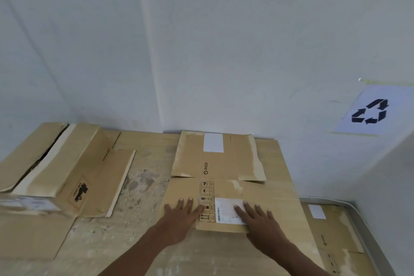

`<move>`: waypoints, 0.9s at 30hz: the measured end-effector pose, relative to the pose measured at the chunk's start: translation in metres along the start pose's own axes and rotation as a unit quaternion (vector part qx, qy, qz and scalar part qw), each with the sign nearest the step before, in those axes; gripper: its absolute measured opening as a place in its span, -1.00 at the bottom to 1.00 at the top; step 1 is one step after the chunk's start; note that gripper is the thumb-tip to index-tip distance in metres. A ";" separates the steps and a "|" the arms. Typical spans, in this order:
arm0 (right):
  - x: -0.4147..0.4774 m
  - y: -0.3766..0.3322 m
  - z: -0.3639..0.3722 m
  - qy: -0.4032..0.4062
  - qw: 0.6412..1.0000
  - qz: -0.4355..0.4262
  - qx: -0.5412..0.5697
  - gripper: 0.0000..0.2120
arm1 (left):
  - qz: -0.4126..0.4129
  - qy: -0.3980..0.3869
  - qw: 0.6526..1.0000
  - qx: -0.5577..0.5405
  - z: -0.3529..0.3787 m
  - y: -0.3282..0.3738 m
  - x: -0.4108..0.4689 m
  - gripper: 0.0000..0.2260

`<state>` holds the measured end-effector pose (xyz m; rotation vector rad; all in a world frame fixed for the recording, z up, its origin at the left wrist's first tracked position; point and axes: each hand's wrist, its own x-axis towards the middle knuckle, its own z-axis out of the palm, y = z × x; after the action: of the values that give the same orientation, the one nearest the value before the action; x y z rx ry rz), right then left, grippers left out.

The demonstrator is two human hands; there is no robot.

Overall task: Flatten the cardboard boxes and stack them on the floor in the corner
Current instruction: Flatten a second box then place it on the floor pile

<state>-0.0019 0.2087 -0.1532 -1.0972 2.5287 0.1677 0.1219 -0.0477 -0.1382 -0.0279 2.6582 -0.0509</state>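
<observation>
A flattened brown cardboard box (pixel 224 163) printed PICO lies on the floor in the corner where two white walls meet. My left hand (pixel 181 213) and my right hand (pixel 259 217) both rest flat on its near panel, fingers spread, palms down, holding nothing. The right hand covers part of a white shipping label (pixel 226 208); the left hand lies beside a column of black handling symbols. At the left, a second PICO box (pixel 56 168) still stands partly folded up, with its top seam split and one flap lying flat beside it.
Another flattened box (pixel 331 231) lies at the right beside a grey cable duct (pixel 367 231) along the wall. A sheet with a recycling symbol (pixel 369 112) is taped to the right wall. A loose cardboard panel (pixel 29 235) lies at lower left on the stained floor (pixel 139 186).
</observation>
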 end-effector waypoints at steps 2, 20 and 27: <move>-0.007 0.007 -0.005 0.011 0.999 0.015 0.040 -0.17 | 0.004 0.002 1.000 0.004 -0.012 0.000 -0.003 -0.36; -0.091 0.195 -0.002 0.016 0.999 -0.024 0.024 -0.12 | -0.079 0.099 0.991 -0.031 -0.035 0.199 0.048 -0.09; -0.152 0.319 0.008 0.009 1.000 -0.021 0.020 -0.12 | -0.112 0.112 0.986 -0.044 -0.057 0.339 0.087 0.00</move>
<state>-0.1357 0.5341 -0.1147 -1.1389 2.5121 0.0959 0.0145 0.2906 -0.1425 -0.3705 2.8670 -0.0107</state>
